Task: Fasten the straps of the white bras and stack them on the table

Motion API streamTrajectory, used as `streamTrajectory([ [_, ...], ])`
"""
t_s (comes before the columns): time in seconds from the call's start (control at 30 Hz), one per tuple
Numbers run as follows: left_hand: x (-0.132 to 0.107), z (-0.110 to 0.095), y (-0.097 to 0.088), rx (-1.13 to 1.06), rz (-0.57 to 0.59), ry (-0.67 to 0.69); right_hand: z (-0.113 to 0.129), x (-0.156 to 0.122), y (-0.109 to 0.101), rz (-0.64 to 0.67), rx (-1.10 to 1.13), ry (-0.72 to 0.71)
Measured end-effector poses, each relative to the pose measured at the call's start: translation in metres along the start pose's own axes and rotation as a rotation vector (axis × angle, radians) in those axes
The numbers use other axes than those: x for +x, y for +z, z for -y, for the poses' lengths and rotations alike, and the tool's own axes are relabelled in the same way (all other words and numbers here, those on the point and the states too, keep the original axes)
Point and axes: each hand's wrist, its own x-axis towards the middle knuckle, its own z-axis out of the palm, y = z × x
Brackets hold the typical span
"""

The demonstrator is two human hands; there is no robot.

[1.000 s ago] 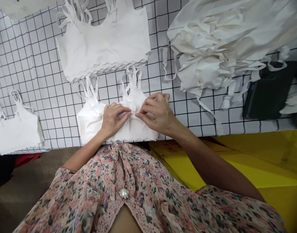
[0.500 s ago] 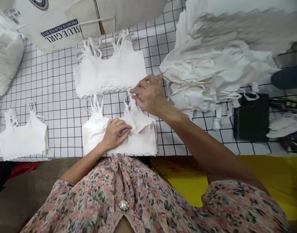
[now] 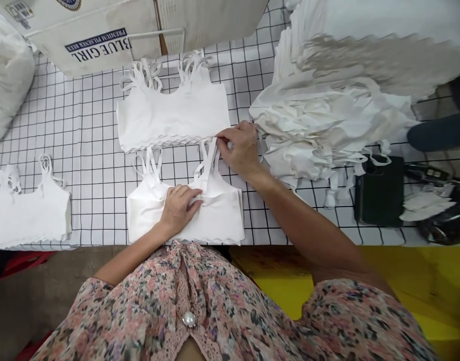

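A white strappy crop top (image 3: 218, 220) lies flat at the near edge of the grid-patterned table (image 3: 83, 145). My left hand (image 3: 179, 210) rests on its middle, fingers curled and pressing down a strap end. My right hand (image 3: 242, 149) pinches the tips of the top's right straps (image 3: 210, 159) and holds them stretched away from me. A neat stack of the same white tops (image 3: 173, 118) lies just beyond.
A large loose heap of white tops (image 3: 335, 95) fills the right side. A small pile of tops (image 3: 28, 215) sits at the left edge. A cardboard box (image 3: 102, 30) stands at the back, and a black case (image 3: 378, 190) lies at the right.
My right hand left the centre of the top and drew its right straps out away from me. My left hand stayed pressing on the middle.
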Motion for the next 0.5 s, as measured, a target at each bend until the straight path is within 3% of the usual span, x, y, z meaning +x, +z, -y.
streamTrajectory([
  [0.17, 0.008, 0.0, 0.003, 0.038, 0.003, -0.009, -0.001, 0.004, 0.002, 0.068, -0.087, 0.037],
  [0.3, 0.015, -0.002, -0.001, 0.036, -0.02, 0.0, -0.008, -0.004, -0.008, -0.017, -0.002, -0.039],
  [0.4, 0.001, -0.008, -0.017, 0.049, -0.175, 0.107, 0.005, -0.042, -0.03, -0.157, 0.009, -0.075],
  [0.5, -0.028, -0.012, -0.036, 0.082, -0.272, 0.281, 0.042, -0.106, -0.042, -0.127, 0.016, -0.163],
])
